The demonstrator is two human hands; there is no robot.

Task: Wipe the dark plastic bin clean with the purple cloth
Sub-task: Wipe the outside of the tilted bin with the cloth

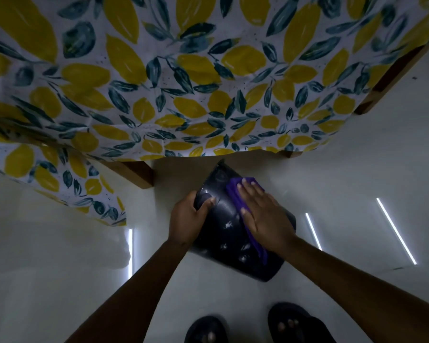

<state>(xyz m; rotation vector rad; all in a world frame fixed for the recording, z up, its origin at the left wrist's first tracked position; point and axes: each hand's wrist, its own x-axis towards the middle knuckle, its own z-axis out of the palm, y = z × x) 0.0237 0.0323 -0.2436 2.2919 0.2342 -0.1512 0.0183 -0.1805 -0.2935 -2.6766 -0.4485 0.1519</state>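
Left grip (187,217) clamps dark plastic bin (229,233) edge; right hand (260,214) flat, pressing purple cloth (235,194) on bin's side. Mid-wipe, smudges remain nearer me.

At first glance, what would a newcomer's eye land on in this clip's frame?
The lemon-print tablecloth fills the upper half, draped over a wooden table. Below its edge, the dark plastic bin sits on the pale glossy floor: the left hand steadies it and the right hand presses the purple cloth flat on it.
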